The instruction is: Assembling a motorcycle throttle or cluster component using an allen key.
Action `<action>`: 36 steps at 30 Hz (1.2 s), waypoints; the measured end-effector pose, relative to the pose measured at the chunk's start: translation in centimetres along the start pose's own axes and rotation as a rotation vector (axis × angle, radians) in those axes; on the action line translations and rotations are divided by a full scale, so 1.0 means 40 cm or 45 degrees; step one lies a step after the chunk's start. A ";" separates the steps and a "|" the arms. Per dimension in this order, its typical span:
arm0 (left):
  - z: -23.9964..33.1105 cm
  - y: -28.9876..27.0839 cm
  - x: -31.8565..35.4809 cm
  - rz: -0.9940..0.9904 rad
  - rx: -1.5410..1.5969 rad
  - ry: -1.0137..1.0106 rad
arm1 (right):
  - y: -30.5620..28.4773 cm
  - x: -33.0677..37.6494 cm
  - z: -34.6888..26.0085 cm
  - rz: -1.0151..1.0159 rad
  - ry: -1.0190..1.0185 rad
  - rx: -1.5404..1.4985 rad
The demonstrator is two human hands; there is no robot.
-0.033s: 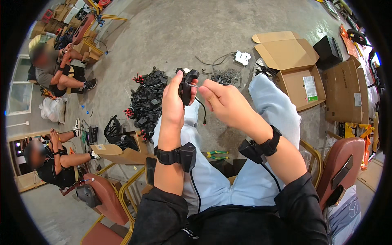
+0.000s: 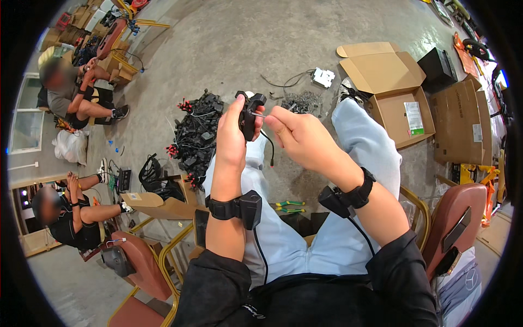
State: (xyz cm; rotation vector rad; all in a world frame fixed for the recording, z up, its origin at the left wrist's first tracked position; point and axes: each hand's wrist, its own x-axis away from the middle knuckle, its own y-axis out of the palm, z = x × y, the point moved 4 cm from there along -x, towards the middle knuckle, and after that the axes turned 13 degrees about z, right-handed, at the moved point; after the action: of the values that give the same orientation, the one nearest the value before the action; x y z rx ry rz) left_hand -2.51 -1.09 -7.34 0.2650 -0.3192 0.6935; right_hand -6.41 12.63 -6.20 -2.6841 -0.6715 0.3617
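My left hand (image 2: 231,139) is closed around a black plastic part (image 2: 248,122), thumb along its near side, held up above my lap. My right hand (image 2: 302,136) pinches a thin metal rod (image 2: 260,115), whose tip meets the right side of the black part. Fingers hide the rod's other end, so its kind is unclear. A short black cable (image 2: 272,150) hangs below the part. On the floor to the left lies a heap of black parts with cables (image 2: 201,128), some with red ends. Small metal pieces (image 2: 299,103) are piled beyond my right hand.
An open cardboard box (image 2: 376,111) lies front right, beside a taller carton (image 2: 460,120). A white object with a cable (image 2: 323,78) sits beyond. Green-handled pliers (image 2: 290,209) lie between my legs. Chairs (image 2: 457,223) stand at both sides; two people (image 2: 76,210) sit at left.
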 end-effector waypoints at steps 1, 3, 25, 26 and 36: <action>0.001 -0.003 0.001 0.030 -0.027 -0.008 | 0.004 0.000 0.001 -0.003 -0.002 -0.005; -0.001 -0.004 -0.001 0.048 -0.049 -0.021 | -0.005 0.002 -0.004 0.102 -0.256 0.175; -0.002 -0.005 -0.004 0.067 -0.071 -0.011 | 0.007 0.004 0.004 -0.068 0.062 -0.078; -0.003 -0.009 -0.005 0.072 -0.145 -0.014 | 0.005 0.004 0.004 0.021 -0.059 -0.002; -0.010 -0.017 -0.012 0.035 -0.237 -0.027 | 0.005 0.003 0.018 0.224 -0.617 0.459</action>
State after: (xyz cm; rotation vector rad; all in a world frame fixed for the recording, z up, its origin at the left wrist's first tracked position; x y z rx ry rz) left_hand -2.32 -1.72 -7.96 0.0911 -0.4059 0.6832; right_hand -6.45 12.71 -6.95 -2.3211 -0.4384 1.0909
